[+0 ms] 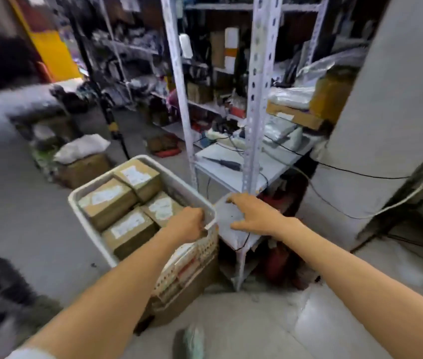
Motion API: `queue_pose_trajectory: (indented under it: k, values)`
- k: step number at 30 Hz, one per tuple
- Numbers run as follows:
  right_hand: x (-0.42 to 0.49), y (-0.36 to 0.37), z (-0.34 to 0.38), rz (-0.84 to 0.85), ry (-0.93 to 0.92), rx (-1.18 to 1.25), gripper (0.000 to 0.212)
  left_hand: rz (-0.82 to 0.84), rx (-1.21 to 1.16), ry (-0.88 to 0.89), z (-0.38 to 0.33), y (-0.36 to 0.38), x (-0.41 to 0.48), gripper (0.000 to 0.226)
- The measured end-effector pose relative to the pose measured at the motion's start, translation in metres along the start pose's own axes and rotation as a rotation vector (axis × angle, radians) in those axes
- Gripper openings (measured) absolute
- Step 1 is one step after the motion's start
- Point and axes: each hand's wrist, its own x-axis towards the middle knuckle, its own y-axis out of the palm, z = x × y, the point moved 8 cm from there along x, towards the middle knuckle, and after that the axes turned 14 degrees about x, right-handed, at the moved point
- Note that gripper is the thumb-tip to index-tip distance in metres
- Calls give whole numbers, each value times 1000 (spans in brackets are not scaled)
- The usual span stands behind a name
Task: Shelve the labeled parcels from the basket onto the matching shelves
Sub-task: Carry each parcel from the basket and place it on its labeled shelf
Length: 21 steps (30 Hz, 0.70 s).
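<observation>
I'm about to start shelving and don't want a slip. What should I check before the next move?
1. Left hand grips basket rim: ok.
2. Labelled boxes in basket: ok, four on top.
3. Labels readable: not ok, blurred.
4. Right hand free: cannot tell; it lies spread on a grey surface.
5. Low shelf has bare room: ok, though cables cross it.
</observation>
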Motion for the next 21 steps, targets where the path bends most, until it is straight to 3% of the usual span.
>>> queue_pose_trajectory:
  k: [5, 12, 21]
  values:
    - [79, 88, 41, 212, -86, -49, 57, 76, 9, -224, 112, 63, -20, 35]
    - [187, 160, 52, 362, -76, -58, 52, 212, -212, -443, 244, 131, 3, 30]
    - [271, 257, -22, 511, 140, 11, 51, 456, -340, -407, 277, 255, 62, 46]
